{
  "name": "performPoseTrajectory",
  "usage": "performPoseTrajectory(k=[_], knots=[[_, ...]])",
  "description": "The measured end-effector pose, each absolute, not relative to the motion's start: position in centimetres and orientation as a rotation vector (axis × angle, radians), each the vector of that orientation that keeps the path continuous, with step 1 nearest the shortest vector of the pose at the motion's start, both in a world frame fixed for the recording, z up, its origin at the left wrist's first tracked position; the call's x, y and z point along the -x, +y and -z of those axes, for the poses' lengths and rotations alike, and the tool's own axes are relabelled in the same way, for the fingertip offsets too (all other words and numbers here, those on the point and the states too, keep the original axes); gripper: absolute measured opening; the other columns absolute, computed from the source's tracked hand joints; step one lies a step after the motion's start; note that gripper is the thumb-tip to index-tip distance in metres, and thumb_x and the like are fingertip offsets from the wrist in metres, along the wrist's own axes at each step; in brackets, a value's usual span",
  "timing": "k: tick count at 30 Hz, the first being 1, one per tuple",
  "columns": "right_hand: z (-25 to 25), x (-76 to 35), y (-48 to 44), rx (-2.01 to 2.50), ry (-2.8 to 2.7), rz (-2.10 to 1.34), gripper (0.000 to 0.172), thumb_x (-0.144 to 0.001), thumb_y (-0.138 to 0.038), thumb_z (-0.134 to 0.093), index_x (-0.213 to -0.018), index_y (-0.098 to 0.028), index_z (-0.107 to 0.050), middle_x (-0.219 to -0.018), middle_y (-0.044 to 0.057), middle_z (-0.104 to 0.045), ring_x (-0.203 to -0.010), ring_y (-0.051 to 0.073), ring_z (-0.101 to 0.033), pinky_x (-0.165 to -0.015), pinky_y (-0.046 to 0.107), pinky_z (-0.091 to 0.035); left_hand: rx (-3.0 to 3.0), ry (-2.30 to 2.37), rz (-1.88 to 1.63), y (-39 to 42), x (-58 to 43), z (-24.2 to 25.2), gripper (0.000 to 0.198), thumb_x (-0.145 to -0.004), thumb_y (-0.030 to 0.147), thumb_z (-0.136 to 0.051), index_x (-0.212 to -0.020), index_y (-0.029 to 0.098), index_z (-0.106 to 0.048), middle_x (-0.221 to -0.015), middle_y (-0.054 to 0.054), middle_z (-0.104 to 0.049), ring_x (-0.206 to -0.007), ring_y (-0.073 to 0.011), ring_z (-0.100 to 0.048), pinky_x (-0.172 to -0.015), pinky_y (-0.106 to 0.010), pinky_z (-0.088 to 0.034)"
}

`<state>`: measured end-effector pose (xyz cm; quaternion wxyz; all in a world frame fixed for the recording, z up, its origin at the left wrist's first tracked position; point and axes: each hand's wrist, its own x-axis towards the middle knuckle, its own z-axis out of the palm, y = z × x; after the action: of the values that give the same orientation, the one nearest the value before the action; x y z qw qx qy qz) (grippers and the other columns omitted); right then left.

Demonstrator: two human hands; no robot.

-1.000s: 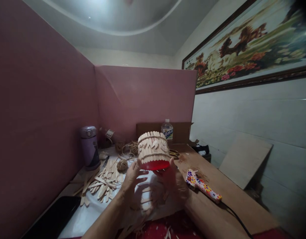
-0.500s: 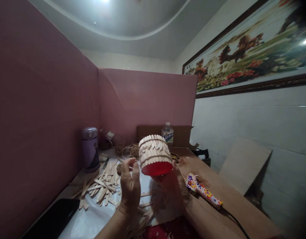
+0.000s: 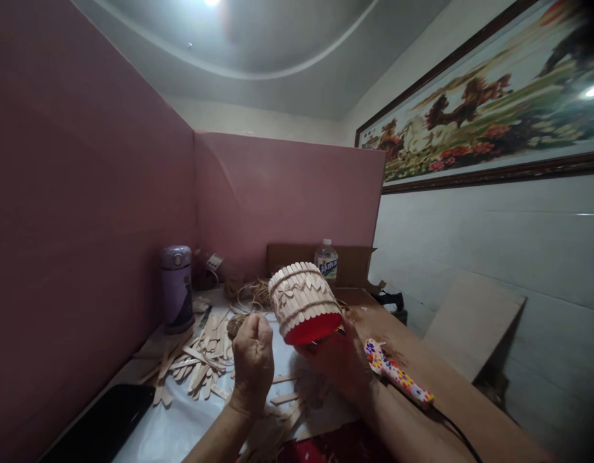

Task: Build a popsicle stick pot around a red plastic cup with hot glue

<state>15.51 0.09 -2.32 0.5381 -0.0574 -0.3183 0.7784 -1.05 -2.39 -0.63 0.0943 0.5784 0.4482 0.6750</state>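
Note:
My right hand (image 3: pixel 338 359) holds up a round red container clad in upright wooden craft sticks bound with twine (image 3: pixel 304 300), gripping it from below at its red end. The container is tilted, its red end facing me. My left hand (image 3: pixel 252 357) is curled into a loose fist just left of the container, apart from it; whether anything is in it I cannot make out. Below the hands lie loose wooden sticks (image 3: pixel 200 357) on a white sheet (image 3: pixel 181 418).
A spotted glue gun (image 3: pixel 398 374) with a black cord lies on the wooden table (image 3: pixel 422 360) at right. A purple flask (image 3: pixel 176 287), a twine ball (image 3: pixel 235 323), tangled twine (image 3: pixel 253 290), a water bottle (image 3: pixel 326 258) and a cardboard box (image 3: pixel 354 263) stand behind. A black slab (image 3: pixel 101 427) lies at lower left.
My left hand let go of the container and closed into a fist beside it. My right hand tilted the container further, its red end turning towards me.

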Motion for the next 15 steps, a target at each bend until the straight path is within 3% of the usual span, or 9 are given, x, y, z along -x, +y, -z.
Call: performPoseTrajectory(k=[3, 7, 12, 15], knots=[[2.5, -15.8, 0.3, 0.141, -0.774, -1.827, 0.045, -0.077, -0.054, -0.059, -0.111, -0.024, -0.062, -0.119, 0.005, -0.068, -0.115, 0.024, -0.059, -0.104, 0.05, -0.036, -1.73, 1.34, -1.997, -2.5, 0.8, 0.6, 0.035, -0.09, 0.034, -0.039, -0.057, 0.024, -0.03, -0.056, 0.003, -0.034, -0.056, -0.0148, -0.036, -0.055, -0.028, -0.03], [2.5, -16.0, 0.4, 0.161, -0.824, -1.799, 0.041, -0.077, -0.05, -0.059, -0.109, -0.025, -0.063, -0.109, 0.003, -0.072, -0.108, 0.022, -0.063, -0.108, 0.049, -0.034, -1.753, 1.28, -2.022, -2.9, 0.3, 0.8, 0.033, -0.091, 0.034, -0.037, -0.06, 0.023, -0.036, -0.058, 0.003, -0.039, -0.057, -0.0147, -0.04, -0.057, -0.028, -0.032], [2.5, -15.6, 0.4, 0.178, -0.921, -1.591, 0.042, -0.083, -0.05, -0.053, -0.116, -0.027, -0.061, -0.113, 0.003, -0.07, -0.112, 0.023, -0.061, -0.109, 0.05, -0.033, -1.793, 1.223, -2.065, -3.5, 0.1, 0.9, 0.019, -0.089, 0.027, -0.039, -0.076, 0.021, -0.051, -0.069, 0.001, -0.05, -0.067, -0.0163, -0.048, -0.065, -0.028, -0.038], [2.2, -15.2, 0.0, 0.301, -1.003, -1.421, 0.045, -0.084, -0.052, -0.052, -0.12, -0.027, -0.059, -0.117, 0.005, -0.068, -0.113, 0.023, -0.06, -0.107, 0.05, -0.036, -1.666, 1.284, -2.003, -3.6, -0.1, 0.7, 0.019, -0.089, 0.036, -0.045, -0.089, 0.021, -0.057, -0.085, -0.003, -0.059, -0.079, -0.0188, -0.054, -0.072, -0.03, -0.041]])
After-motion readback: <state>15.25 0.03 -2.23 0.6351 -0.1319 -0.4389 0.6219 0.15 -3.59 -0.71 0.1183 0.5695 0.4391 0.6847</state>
